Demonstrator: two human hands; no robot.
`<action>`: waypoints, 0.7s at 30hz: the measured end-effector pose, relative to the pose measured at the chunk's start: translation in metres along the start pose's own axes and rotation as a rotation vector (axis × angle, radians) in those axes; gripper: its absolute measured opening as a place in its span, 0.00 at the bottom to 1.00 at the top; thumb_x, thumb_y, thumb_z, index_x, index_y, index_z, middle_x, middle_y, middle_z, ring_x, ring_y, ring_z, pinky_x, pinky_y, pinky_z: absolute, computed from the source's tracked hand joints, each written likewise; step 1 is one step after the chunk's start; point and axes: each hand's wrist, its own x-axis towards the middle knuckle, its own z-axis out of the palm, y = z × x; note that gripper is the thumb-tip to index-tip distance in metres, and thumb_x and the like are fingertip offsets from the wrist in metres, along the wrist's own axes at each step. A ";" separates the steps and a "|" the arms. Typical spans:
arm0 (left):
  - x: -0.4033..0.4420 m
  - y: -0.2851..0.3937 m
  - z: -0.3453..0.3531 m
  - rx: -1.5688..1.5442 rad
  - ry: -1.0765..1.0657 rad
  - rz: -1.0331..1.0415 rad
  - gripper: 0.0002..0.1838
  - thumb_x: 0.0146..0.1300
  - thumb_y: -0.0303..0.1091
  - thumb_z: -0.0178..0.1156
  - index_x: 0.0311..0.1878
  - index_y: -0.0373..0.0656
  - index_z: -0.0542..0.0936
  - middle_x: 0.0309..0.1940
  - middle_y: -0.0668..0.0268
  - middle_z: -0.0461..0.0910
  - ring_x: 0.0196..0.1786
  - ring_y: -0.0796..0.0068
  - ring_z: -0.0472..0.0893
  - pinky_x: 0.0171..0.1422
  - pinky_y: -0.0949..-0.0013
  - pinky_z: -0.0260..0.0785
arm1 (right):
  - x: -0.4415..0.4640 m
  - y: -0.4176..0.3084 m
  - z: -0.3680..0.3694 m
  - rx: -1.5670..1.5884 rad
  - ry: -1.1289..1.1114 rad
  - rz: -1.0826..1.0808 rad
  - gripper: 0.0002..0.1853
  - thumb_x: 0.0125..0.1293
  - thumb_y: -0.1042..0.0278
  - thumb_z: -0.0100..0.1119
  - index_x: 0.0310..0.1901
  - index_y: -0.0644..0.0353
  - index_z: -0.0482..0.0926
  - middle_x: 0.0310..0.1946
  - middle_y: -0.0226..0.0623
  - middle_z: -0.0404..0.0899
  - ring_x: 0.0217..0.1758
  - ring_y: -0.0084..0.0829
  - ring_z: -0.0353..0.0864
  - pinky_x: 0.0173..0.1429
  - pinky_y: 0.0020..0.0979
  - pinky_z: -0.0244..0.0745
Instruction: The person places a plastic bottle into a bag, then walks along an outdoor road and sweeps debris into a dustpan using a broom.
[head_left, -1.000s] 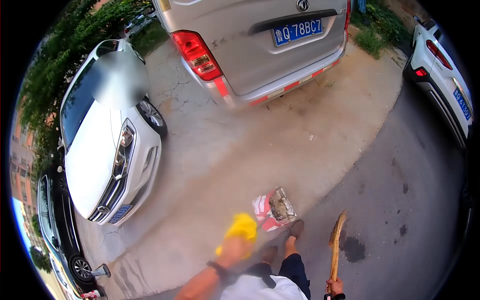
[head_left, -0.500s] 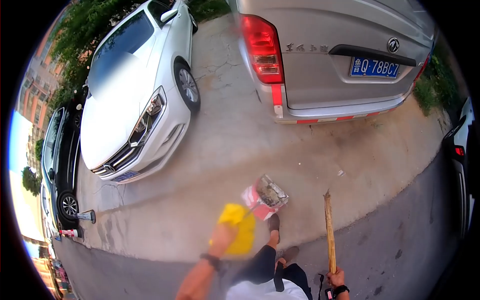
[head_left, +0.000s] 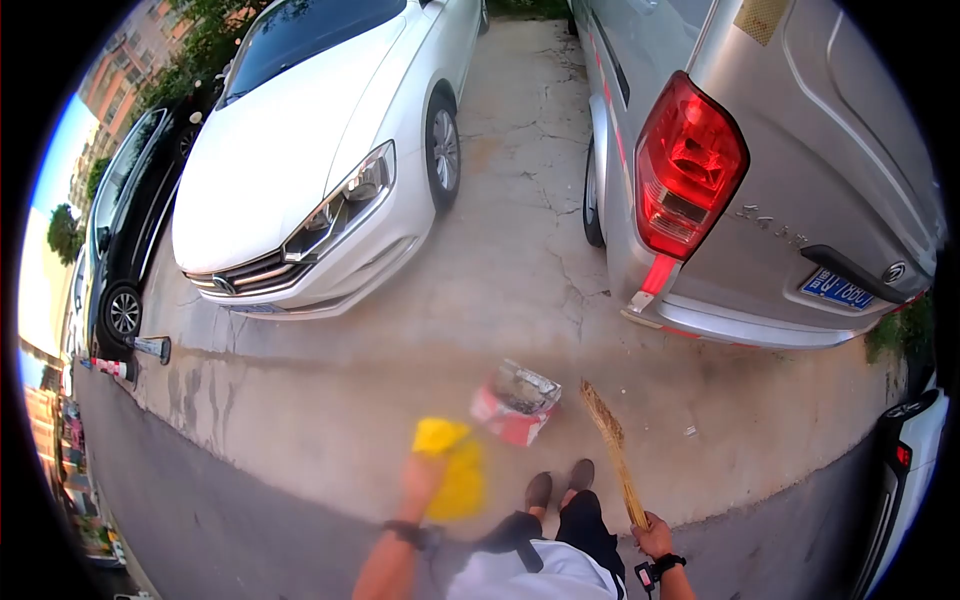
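My left hand [head_left: 425, 480] is closed on a bright yellow cloth or bag [head_left: 455, 470], which is blurred by motion. Just beyond it is a red-and-white box-like scoop [head_left: 515, 405] with dark grime inside. A handle between the scoop and my left hand does not show clearly. My right hand [head_left: 654, 537] grips the lower end of a worn straw broom [head_left: 620, 465]. Its frayed tip points forward, to the right of the scoop, above or on the concrete; I cannot tell which.
A white car [head_left: 310, 190] stands ahead on the left, a silver van [head_left: 790, 200] on the right. A black car [head_left: 130, 250] and a red-and-white cone [head_left: 108, 367] are far left. Another white car [head_left: 915, 470] is at the right edge. Small litter [head_left: 690, 431] lies on the concrete.
The view has turned right and moved along, and both feet now stand side by side. The broom tip has swung left toward the scoop. Both hands keep their hold.
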 end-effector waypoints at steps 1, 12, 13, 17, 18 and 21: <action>0.009 0.008 -0.007 0.010 0.008 -0.022 0.21 0.57 0.46 0.67 0.32 0.31 0.84 0.27 0.42 0.82 0.32 0.43 0.85 0.35 0.53 0.76 | 0.017 -0.017 0.000 -0.026 -0.010 -0.034 0.23 0.64 0.70 0.66 0.60 0.64 0.77 0.29 0.36 0.83 0.23 0.25 0.82 0.23 0.30 0.77; 0.162 0.057 -0.024 0.116 0.137 -0.232 0.22 0.57 0.46 0.68 0.33 0.31 0.85 0.28 0.42 0.83 0.33 0.41 0.84 0.37 0.51 0.77 | 0.235 -0.230 0.015 0.004 -0.226 0.130 0.22 0.58 0.78 0.62 0.55 0.58 0.74 0.24 0.32 0.74 0.17 0.26 0.76 0.16 0.29 0.66; 0.177 0.061 -0.027 0.106 0.142 -0.239 0.22 0.57 0.46 0.69 0.33 0.31 0.85 0.29 0.42 0.83 0.33 0.41 0.84 0.37 0.51 0.77 | 0.246 -0.252 0.016 0.013 -0.237 0.150 0.19 0.58 0.78 0.62 0.53 0.59 0.75 0.23 0.31 0.74 0.17 0.25 0.76 0.16 0.29 0.66; 0.239 0.086 -0.043 0.122 0.139 -0.318 0.22 0.57 0.46 0.68 0.34 0.31 0.85 0.29 0.42 0.83 0.34 0.41 0.84 0.38 0.50 0.77 | 0.285 -0.336 0.024 -0.083 -0.265 0.136 0.19 0.59 0.77 0.60 0.54 0.58 0.76 0.27 0.34 0.77 0.20 0.26 0.77 0.19 0.30 0.69; 0.257 0.088 -0.046 0.106 0.146 -0.314 0.22 0.57 0.47 0.68 0.33 0.31 0.85 0.29 0.42 0.83 0.34 0.41 0.84 0.38 0.50 0.77 | 0.296 -0.353 0.029 -0.078 -0.274 0.120 0.19 0.60 0.77 0.60 0.54 0.58 0.76 0.26 0.34 0.77 0.19 0.26 0.77 0.20 0.30 0.69; 0.304 0.088 -0.051 0.078 0.147 -0.306 0.22 0.58 0.47 0.68 0.33 0.31 0.85 0.29 0.42 0.83 0.34 0.41 0.85 0.38 0.50 0.77 | 0.323 -0.395 0.045 -0.116 -0.247 0.084 0.19 0.60 0.77 0.60 0.54 0.57 0.76 0.26 0.33 0.77 0.19 0.26 0.76 0.20 0.30 0.69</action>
